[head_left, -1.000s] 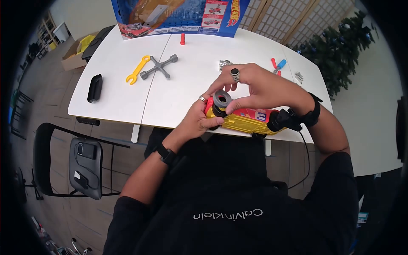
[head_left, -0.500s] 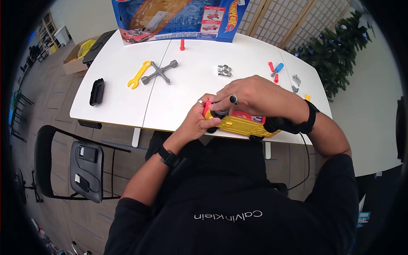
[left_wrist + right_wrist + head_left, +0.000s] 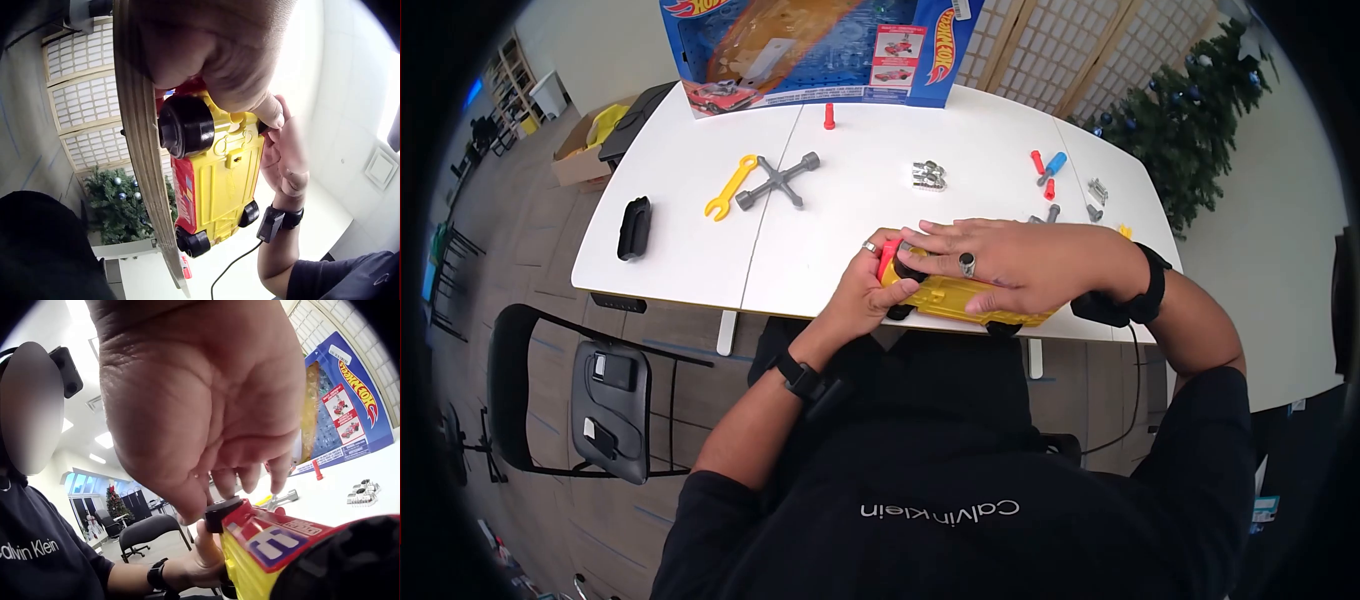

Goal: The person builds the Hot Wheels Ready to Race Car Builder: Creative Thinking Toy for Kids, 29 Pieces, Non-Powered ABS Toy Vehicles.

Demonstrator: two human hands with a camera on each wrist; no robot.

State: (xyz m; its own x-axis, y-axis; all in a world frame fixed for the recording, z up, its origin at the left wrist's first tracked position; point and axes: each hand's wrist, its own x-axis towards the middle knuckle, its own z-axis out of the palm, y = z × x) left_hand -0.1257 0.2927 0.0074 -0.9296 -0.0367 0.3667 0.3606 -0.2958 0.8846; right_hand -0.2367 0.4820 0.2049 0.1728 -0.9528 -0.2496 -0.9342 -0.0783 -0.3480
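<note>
A toy car (image 3: 970,300) with a yellow underside and red body lies on its side by the table's front edge. My left hand (image 3: 862,292) grips one end, its thumb over the yellow underside. Black wheels show in the left wrist view, one large wheel (image 3: 187,126) close to the table edge. My right hand (image 3: 1025,262) lies over the upper side of the car, fingers extended across a black wheel (image 3: 222,514) at the left hand's end. That wheel is partly hidden under the fingers in the head view.
Beyond the car lie silver engine-like parts (image 3: 928,176), a yellow wrench (image 3: 731,188), a grey cross wrench (image 3: 779,181) and a black part (image 3: 634,229). Red pegs and a blue screwdriver (image 3: 1055,166) lie at the right. A Hot Wheels box (image 3: 820,50) stands at the back.
One second ago my right hand pinched a grey-ringed wheel at the car's left end; now its fingers are spread flat over that wheel. The left hand keeps its grip.
</note>
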